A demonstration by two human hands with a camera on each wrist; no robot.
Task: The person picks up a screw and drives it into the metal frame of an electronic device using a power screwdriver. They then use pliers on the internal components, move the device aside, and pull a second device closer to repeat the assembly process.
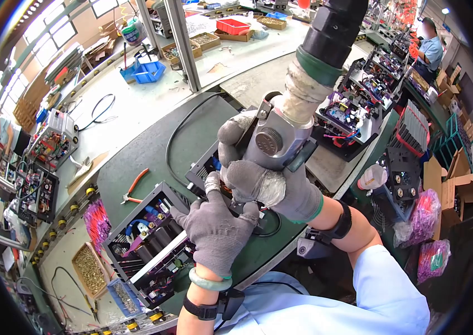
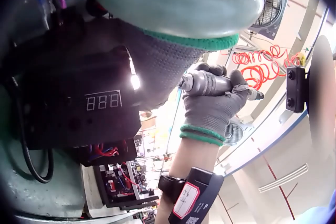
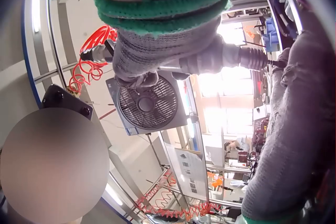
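My gloved right hand [image 1: 270, 187] grips a metal power driver [image 1: 278, 137], its fingers wrapped around the body; in the right wrist view the driver's ribbed nose [image 3: 252, 58] points at the left glove. My gloved left hand [image 1: 217, 226] lies just below the nose, fingers spread over the black front part of an open device [image 1: 152, 240] with wires and a circuit board inside. The left wrist view shows a black panel [image 2: 79, 108] with a three-digit display beside the left hand. Fingers hide the driver's tip in the head view.
Orange-handled pliers [image 1: 136, 185] and a black cable [image 1: 170, 145] lie on the green mat [image 1: 130, 151]. A tray of small screws [image 1: 90, 269] stands at the left, pink-wrapped bundles [image 1: 98, 223] near it. More open devices [image 1: 353, 111] stand at the right.
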